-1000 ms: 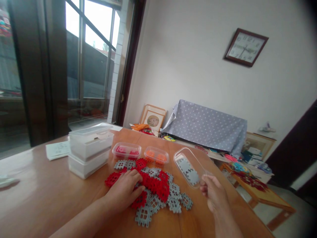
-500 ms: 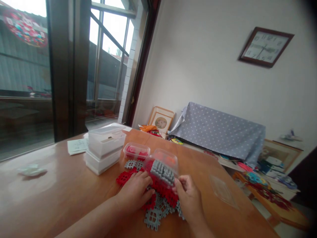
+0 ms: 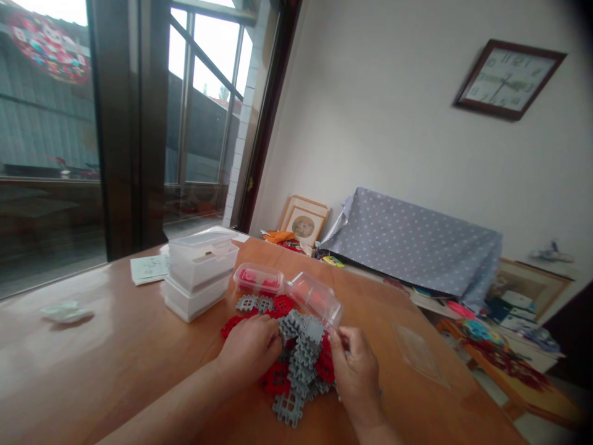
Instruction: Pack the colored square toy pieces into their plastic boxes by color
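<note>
A heap of grey and red interlocking plastic tiles (image 3: 296, 361) lies on the wooden table (image 3: 115, 352). My left hand (image 3: 250, 349) rests palm down on the left side of the heap, over red tiles. My right hand (image 3: 354, 364) grips the near edge of a small clear plastic box (image 3: 315, 296), tipped upside down above the heap. Grey tiles (image 3: 303, 337) lie piled just beneath the box's mouth. The box looks empty apart from an orange tint showing through it.
Two stacked white lidded containers (image 3: 199, 272) stand at the left, with a paper sheet (image 3: 148, 269) behind them. A small clear box of red pieces (image 3: 257, 279) sits behind the heap. A clear lid (image 3: 419, 355) lies on the table at the right. Crumpled plastic (image 3: 65, 312) lies far left.
My right hand put the clear lid down at the right, took the box of grey tiles, tipped it over the heap, and the grey tiles have fallen out onto the pile.
</note>
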The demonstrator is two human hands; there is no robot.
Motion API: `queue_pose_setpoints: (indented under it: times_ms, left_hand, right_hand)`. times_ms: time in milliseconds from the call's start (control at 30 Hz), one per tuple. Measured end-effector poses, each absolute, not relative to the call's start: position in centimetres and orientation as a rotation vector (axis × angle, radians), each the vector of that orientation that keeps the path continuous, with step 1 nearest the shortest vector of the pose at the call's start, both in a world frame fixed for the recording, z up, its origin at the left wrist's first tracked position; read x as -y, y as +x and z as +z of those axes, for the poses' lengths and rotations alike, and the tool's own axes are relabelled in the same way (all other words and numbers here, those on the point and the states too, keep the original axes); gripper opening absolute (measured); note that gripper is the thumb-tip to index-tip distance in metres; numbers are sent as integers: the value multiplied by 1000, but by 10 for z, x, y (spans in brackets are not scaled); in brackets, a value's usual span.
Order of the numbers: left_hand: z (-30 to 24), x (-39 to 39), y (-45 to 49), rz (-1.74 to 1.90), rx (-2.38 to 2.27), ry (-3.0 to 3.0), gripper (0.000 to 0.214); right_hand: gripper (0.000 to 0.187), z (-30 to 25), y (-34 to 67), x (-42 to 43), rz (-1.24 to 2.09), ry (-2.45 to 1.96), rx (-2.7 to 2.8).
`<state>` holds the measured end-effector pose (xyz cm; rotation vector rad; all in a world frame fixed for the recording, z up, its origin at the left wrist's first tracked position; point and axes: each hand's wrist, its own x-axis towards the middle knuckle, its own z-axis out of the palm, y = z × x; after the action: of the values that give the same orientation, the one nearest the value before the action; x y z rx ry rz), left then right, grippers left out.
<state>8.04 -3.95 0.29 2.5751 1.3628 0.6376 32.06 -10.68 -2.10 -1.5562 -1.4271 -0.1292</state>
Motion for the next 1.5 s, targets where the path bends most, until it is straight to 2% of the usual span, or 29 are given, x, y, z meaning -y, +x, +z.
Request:
queue_pose_setpoints:
  times_ms: [200, 367, 667, 867, 1133, 1300, 1500]
  left_hand:
    - [10, 43, 80, 708, -1421, 2541, 20]
    - [12, 42, 80, 822, -1419, 2536, 24]
    - [-1, 38, 85, 1022, -1284, 2519, 4]
    - [-3, 37, 84, 997, -1220, 2518, 12]
    - [-8, 36, 86, 880, -1111, 2526, 23]
    - [-14, 32, 85, 865, -1095, 2488, 28]
    - [-17, 31, 85, 870, -1097, 2496, 29]
  right_hand:
    - [31, -17, 327, 108, -115, -1546, 1297]
    - [37, -8, 331, 108, 57, -1463, 1046]
    - [40, -25, 414, 98, 323, -1090, 336]
    - [20, -45, 486, 110, 322, -1045, 57]
    - [7, -67, 523, 118, 336, -1044, -149]
    - [33, -73, 531, 120, 356, -1079, -146]
    - [37, -78, 534, 119, 386, -1102, -120]
